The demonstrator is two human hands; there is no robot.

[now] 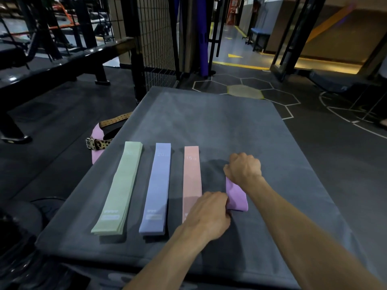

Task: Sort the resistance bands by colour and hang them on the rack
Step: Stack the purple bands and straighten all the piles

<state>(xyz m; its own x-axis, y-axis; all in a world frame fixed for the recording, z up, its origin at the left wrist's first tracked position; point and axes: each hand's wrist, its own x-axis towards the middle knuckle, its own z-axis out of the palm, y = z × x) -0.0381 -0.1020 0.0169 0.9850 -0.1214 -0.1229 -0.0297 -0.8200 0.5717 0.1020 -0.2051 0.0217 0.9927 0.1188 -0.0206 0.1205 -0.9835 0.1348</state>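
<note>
Several flat resistance bands lie side by side on a grey padded mat (209, 122). From left to right they are a green stack (119, 185), a blue stack (157, 187), a salmon pink band (192, 176) and a purple band (236, 195). My left hand (209, 214) covers the near end of the salmon band and pinches the near left edge of the purple band. My right hand (243, 167) grips the far end of the purple band with curled fingers, hiding that end.
A black wire grid rack (155, 38) stands beyond the mat's far left corner. A leopard-print and pink lifting belt (98, 141) lies on the floor left of the mat. A black bench frame (62, 57) runs along the far left. Dark gym floor surrounds the mat.
</note>
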